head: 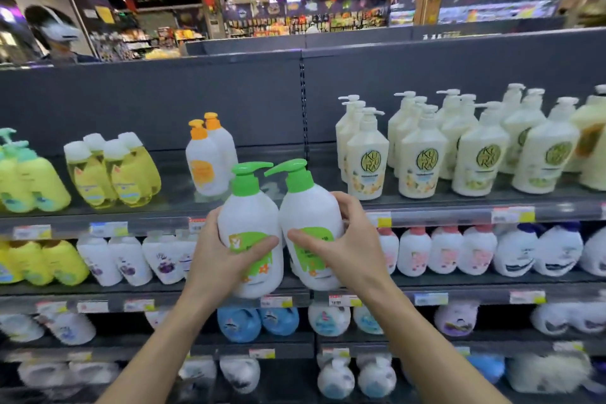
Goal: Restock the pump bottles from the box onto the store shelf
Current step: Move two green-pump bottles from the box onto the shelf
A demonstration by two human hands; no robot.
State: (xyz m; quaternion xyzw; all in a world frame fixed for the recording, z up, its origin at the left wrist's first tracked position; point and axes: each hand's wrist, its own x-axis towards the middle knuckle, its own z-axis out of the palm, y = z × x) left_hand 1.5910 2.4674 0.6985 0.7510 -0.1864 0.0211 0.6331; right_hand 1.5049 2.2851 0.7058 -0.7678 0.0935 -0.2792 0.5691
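Fingers (259, 248) of each hand grasp one green-pump bottle (251, 223); two bottles held upright, side by side.

Both bare forearms raised from near, left hand (226, 259) and right hand (341, 246) side by side, fingers curled, thumbs across the front, each gripping something

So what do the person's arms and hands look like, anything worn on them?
Both forearms come up from the bottom edge uncovered: no sleeves show. The left hand and right hand wear no gloves, and no rings, watch or bracelets can be seen. The nails that show look short and unpainted.
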